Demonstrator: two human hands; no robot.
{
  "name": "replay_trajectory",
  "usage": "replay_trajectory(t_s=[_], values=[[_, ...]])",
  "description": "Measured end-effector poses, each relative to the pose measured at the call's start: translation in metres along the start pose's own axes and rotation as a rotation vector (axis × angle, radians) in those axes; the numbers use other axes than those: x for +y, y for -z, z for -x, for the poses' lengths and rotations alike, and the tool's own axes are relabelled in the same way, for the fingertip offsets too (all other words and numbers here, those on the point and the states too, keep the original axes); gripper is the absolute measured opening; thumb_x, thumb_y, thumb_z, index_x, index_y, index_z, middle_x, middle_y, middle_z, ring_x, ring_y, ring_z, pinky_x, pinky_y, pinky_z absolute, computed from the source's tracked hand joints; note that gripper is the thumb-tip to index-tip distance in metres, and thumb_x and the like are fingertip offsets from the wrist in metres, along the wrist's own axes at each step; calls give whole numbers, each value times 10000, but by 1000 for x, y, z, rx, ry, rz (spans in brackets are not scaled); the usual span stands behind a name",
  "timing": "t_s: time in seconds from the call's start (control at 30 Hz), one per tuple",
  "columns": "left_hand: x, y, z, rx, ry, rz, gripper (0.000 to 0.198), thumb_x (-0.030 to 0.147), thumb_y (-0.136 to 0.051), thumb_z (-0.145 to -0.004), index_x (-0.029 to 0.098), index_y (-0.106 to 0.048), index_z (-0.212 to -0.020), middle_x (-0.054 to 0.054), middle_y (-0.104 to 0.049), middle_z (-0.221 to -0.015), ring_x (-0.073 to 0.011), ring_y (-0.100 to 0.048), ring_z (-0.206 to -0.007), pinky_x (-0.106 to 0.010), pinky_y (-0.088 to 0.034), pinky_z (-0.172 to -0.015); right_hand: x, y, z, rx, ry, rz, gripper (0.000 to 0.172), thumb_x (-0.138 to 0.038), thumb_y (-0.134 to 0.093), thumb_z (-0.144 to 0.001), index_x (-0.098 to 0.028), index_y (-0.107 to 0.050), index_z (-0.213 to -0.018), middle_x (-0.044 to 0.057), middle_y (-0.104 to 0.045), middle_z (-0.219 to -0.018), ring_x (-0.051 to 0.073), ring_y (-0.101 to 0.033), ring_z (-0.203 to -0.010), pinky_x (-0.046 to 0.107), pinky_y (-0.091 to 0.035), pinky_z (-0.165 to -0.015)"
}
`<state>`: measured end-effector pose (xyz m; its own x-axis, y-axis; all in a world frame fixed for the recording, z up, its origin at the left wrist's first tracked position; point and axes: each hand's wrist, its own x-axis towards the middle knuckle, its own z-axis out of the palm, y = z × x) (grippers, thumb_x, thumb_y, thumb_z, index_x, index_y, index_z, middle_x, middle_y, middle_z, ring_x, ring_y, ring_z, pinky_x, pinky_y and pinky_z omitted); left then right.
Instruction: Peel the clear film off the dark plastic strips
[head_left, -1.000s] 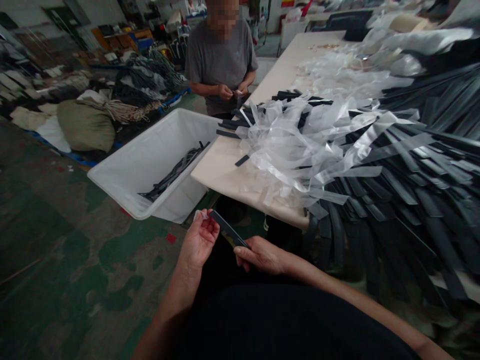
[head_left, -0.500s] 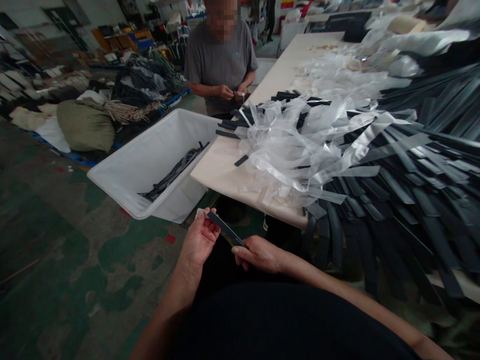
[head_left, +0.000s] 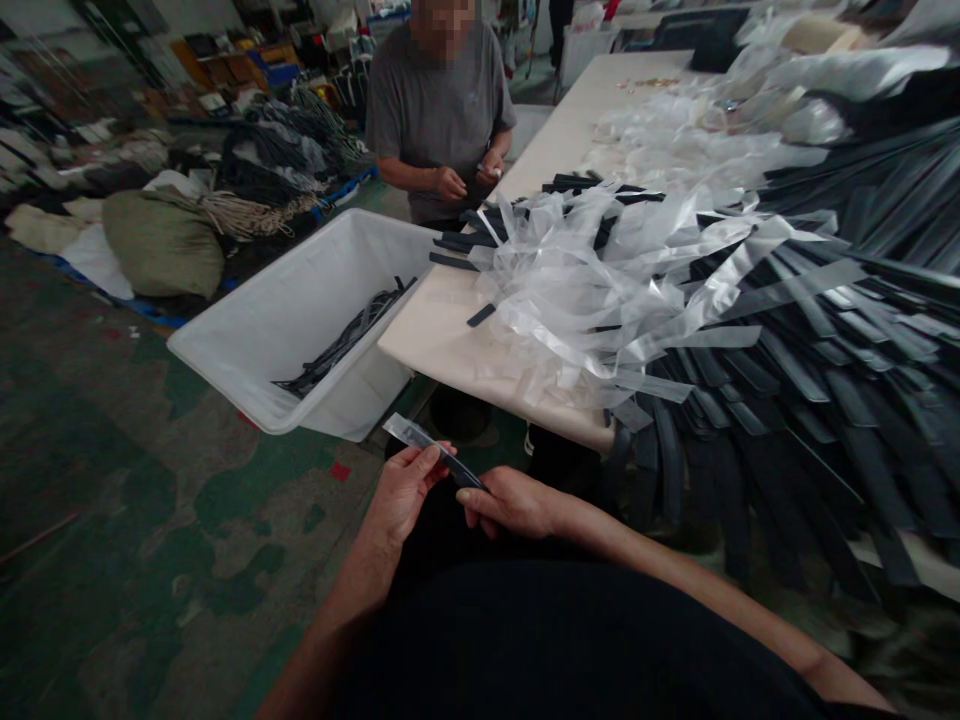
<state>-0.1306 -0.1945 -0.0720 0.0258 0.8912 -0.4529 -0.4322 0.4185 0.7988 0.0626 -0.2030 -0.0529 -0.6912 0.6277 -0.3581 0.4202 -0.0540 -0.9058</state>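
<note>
Low in front of my body, my right hand point(head_left: 514, 502) is closed around a flat dark strip point(head_left: 463, 473) that points up and to the left. My left hand point(head_left: 409, 490) pinches the strip's far end between thumb and fingers, together with a piece of clear plastic film point(head_left: 407, 431). The film sticks out past my left thumb toward the upper left. Whether it wraps the strip or only lies on it, I cannot tell. The strip's lower end is hidden in my right hand.
A pale table point(head_left: 435, 340) stands ahead, bearing heaped clear plastic strips point(head_left: 577, 310) and many dark strips point(head_left: 795, 400) that hang over its edge. A white bin point(head_left: 247, 350) holds several dark strips. A co-worker point(head_left: 442, 110) stands behind the bin.
My left fingers have closed onto the strip's end, and the clear film, crumpled by my fingers before, now extends straight beyond them. The co-worker's hands have moved apart.
</note>
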Motion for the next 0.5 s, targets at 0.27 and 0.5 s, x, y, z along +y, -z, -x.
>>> replay_trajectory(t_s=[0.27, 0.5], values=[[-9, -5, 0, 137, -85, 87, 341, 346, -907, -558, 135, -763, -783, -38, -741, -772, -122, -646, -645, -222, -514, -610, -6, -5, -8, 324, -3, -16, 311, -365, -418, -989, -174, -532, -772, -29, -595, -588, 76, -518, -422, 181, -368, -447], [4, 12, -7, 233, -121, 170, 302, 314, -908, -574, 143, -745, -763, -26, -733, -720, -112, -639, -598, -213, -509, -562, 2, 3, 4, 284, -107, 31, 260, -270, -474, -938, -176, -549, -708, -18, -640, -606, 89, -584, -458, 186, -407, -476]])
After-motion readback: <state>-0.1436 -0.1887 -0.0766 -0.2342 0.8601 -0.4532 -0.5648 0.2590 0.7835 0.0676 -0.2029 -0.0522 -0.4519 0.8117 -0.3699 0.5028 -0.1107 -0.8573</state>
